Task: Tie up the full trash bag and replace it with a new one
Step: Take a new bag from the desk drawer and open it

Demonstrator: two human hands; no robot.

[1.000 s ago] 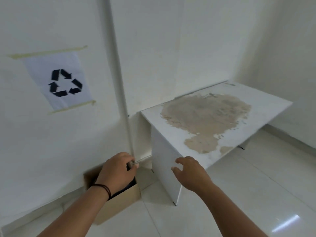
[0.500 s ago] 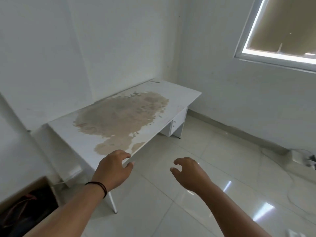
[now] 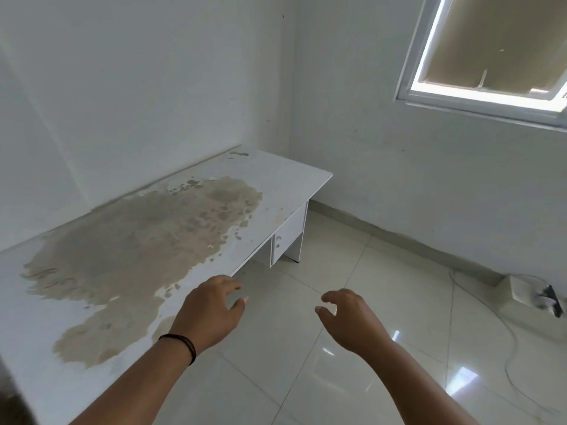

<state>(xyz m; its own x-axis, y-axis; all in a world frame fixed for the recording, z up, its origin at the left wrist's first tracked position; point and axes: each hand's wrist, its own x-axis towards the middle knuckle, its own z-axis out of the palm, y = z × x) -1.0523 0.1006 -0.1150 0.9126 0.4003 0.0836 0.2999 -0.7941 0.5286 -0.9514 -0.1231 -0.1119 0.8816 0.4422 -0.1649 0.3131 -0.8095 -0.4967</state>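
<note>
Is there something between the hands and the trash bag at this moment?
That cannot be judged: no trash bag is in view. The left hand and right hand hang empty, fingers loosely curled, over the tiled floor beside the stained white desk. Nothing lies directly before them.

1. i see a white desk point(image 3: 285, 176) set along the left wall, its far end close to the room's corner.
2. a big brown patch point(image 3: 138, 250) where the white surface has worn or peeled covers most of the top; small flecks trail off toward the far end.
3. under the far end sits a white drawer unit point(image 3: 288, 237) standing on the floor.
4. the glossy pale tile floor point(image 3: 352, 378) carries a white cable point(image 3: 509, 357) looping along the right and a white power strip point(image 3: 537, 294) by the wall.
</note>
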